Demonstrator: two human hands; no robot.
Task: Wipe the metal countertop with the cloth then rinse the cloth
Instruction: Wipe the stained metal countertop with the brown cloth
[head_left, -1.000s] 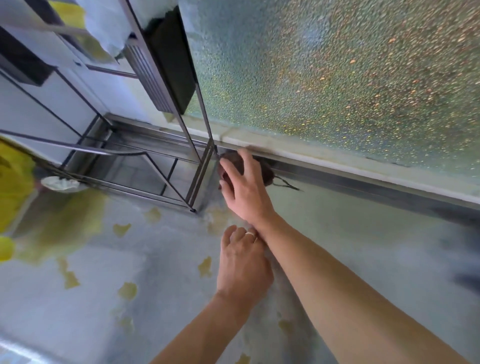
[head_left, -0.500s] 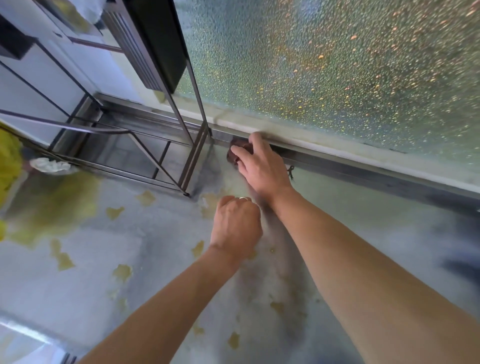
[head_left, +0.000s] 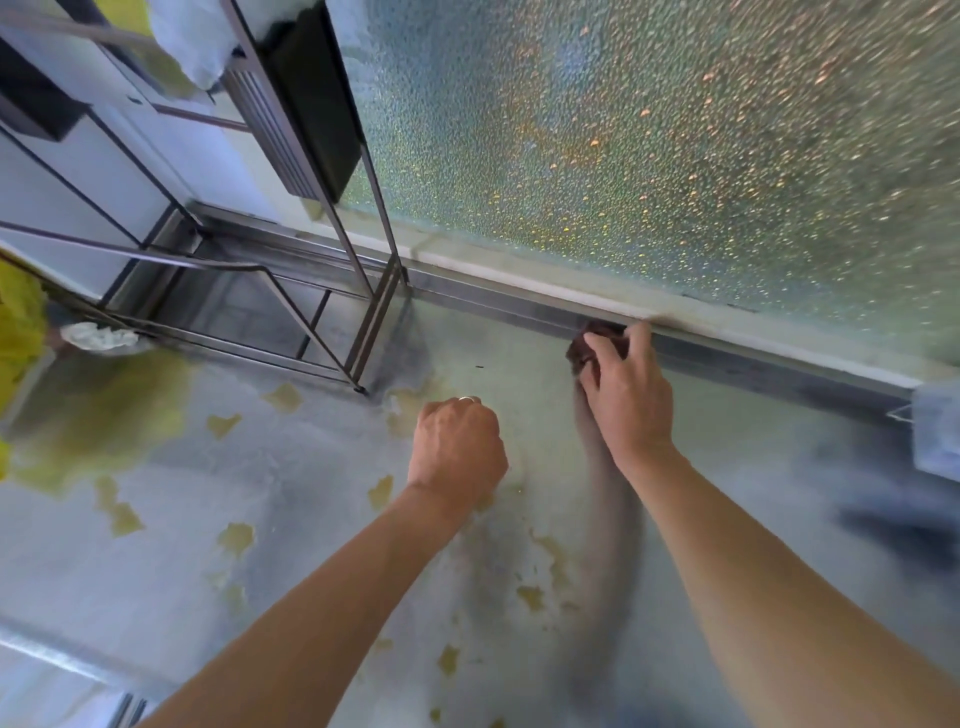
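Note:
A small dark brown cloth (head_left: 584, 345) is bunched against the raised back lip of the metal countertop (head_left: 260, 519). My right hand (head_left: 626, 392) covers most of it and grips it, fingertips reaching the lip. My left hand (head_left: 457, 449) rests on the countertop to the left, fingers curled under into a loose fist with nothing seen in it; a ring shows on one finger. The counter surface carries yellowish patches and a dull sheen.
A metal wire rack (head_left: 291, 306) stands at the back left, holding a black box (head_left: 311, 98). Frosted textured glass (head_left: 649, 156) rises behind the counter. A crumpled white scrap (head_left: 98, 336) and something yellow (head_left: 18, 322) sit far left. A pale container (head_left: 937, 431) is at the right edge.
My right hand has slid the cloth to the right along the back lip, away from the rack's foot. My left hand curled into a fist and stayed on the counter.

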